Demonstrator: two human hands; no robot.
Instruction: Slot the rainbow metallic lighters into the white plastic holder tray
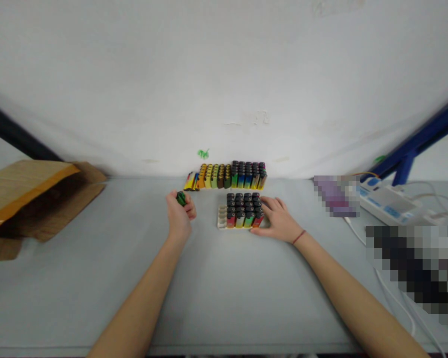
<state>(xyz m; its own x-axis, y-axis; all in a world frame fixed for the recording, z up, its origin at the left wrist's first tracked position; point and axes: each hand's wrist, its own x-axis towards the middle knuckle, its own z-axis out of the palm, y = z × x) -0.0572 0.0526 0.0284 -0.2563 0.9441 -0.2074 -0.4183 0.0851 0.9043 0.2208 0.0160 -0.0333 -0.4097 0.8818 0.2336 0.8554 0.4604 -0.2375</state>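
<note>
My left hand is closed around a green lighter, held just above the grey table, left of a white tray. That tray holds several coloured lighters with black tops; its left column of slots shows bare. My right hand rests against the tray's right side with fingers spread along it. A second, fuller tray of lighters stands behind, against the white wall.
An open cardboard box lies on its side at the left. A white power strip with cables sits at the right, beside blurred-out patches. A blue metal frame rises at the far right.
</note>
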